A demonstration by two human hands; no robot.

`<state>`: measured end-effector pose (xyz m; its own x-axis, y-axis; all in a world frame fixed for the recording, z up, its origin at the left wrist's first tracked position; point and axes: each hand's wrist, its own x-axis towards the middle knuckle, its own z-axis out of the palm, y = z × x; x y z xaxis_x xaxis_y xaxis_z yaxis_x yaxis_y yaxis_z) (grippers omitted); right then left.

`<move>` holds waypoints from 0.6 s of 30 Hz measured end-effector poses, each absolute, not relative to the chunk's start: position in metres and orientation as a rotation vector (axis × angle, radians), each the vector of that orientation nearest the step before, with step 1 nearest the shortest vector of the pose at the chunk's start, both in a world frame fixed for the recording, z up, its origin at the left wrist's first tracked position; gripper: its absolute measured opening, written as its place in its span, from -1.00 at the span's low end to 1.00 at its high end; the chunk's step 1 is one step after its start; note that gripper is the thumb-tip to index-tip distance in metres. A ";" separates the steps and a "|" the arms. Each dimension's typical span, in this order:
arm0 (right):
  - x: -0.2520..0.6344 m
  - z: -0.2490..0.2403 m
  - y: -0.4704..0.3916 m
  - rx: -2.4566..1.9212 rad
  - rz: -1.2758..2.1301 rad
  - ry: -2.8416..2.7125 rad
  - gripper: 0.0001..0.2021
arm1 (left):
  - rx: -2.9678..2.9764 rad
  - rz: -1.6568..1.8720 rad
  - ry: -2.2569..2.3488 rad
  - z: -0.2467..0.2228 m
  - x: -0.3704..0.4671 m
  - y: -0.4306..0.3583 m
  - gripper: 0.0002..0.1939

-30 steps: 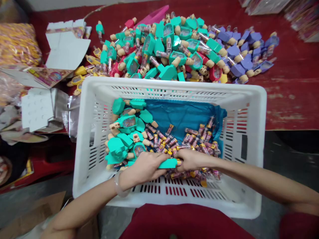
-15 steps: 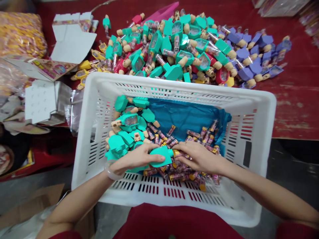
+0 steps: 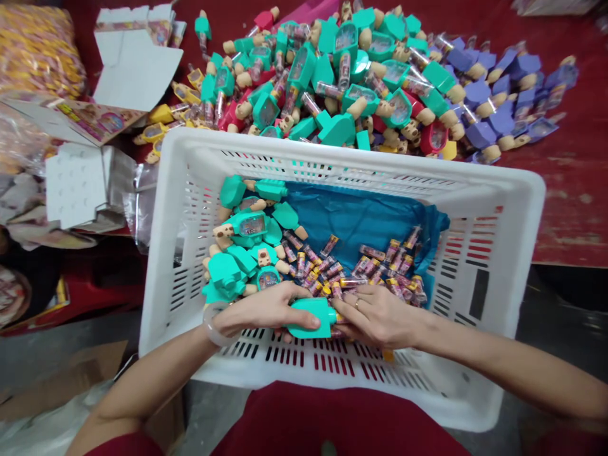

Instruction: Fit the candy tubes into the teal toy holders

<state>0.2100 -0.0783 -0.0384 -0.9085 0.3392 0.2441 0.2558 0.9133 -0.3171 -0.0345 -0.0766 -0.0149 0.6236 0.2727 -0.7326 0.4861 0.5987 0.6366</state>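
In the head view, my left hand (image 3: 273,307) is closed around a teal plastic toy case (image 3: 310,316), its thumb on the flat face and its narrow neck pointing right. My right hand (image 3: 380,316) is closed at that neck, with a small clear tube (image 3: 340,318) with a yellow end between its fingers. The fingers partly hide the tube, so I cannot tell how far it sits in the neck. Below and behind the hands lies a heap of small tubes (image 3: 327,269). Several teal toy cases (image 3: 227,269) with beige ends are piled to the left.
A white slotted basket (image 3: 351,158) surrounds both hands, with a blue plastic sheet (image 3: 351,212) inside. On the red table (image 3: 560,209) behind it lie heaps of teal toys (image 3: 337,130) and purple toys (image 3: 482,130). White cartons (image 3: 76,187) and bagged yellow pieces (image 3: 38,54) are at left.
Both hands have come slightly nearer to me with the teal case. My right fingers have drawn together at its neck. The view has shifted a little.
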 end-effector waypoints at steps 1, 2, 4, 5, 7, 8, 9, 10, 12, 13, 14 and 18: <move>0.210 -0.037 -0.080 -0.444 0.395 -2.774 -0.71 | 0.936 -0.153 0.921 -0.016 -0.034 -0.077 -0.54; 0.209 -0.036 -0.081 -0.453 0.397 -2.770 -0.71 | 0.940 -0.157 0.922 -0.017 -0.034 -0.077 -0.54; 0.209 -0.035 -0.084 -0.494 0.436 -2.766 -0.72 | 0.994 -0.160 0.924 -0.018 -0.034 -0.078 -0.54; 0.209 -0.035 -0.085 -0.519 0.471 -2.768 -0.73 | 1.028 -0.164 0.921 -0.018 -0.034 -0.078 -0.55; 0.210 -0.034 -0.087 -0.569 0.586 -2.771 -0.74 | 1.121 -0.162 0.930 -0.016 -0.034 -0.078 -0.55; 0.211 -0.033 -0.087 -0.594 0.677 -2.763 -0.73 | 1.182 -0.153 0.942 -0.014 -0.034 -0.078 -0.55; 0.212 -0.032 -0.087 -0.620 0.797 -2.747 -0.73 | 1.250 -0.143 0.956 -0.012 -0.033 -0.079 -0.55; 0.212 -0.030 -0.086 -0.646 0.939 -2.718 -0.73 | 1.328 -0.129 0.967 -0.009 -0.033 -0.079 -0.56; 0.212 -0.025 -0.083 -0.708 1.249 -2.622 -0.72 | 1.506 -0.098 0.981 -0.004 -0.031 -0.082 -0.56; 0.212 -0.023 -0.081 -0.748 1.409 -2.560 -0.71 | 1.601 -0.086 0.984 -0.002 -0.031 -0.083 -0.58; 0.212 -0.022 -0.078 -0.795 1.571 -2.487 -0.70 | 1.697 -0.078 0.986 0.000 -0.031 -0.085 -0.60; 0.211 -0.034 -0.074 -0.990 2.267 -1.993 -0.65 | 2.011 -0.096 0.953 -0.003 -0.030 -0.092 -0.69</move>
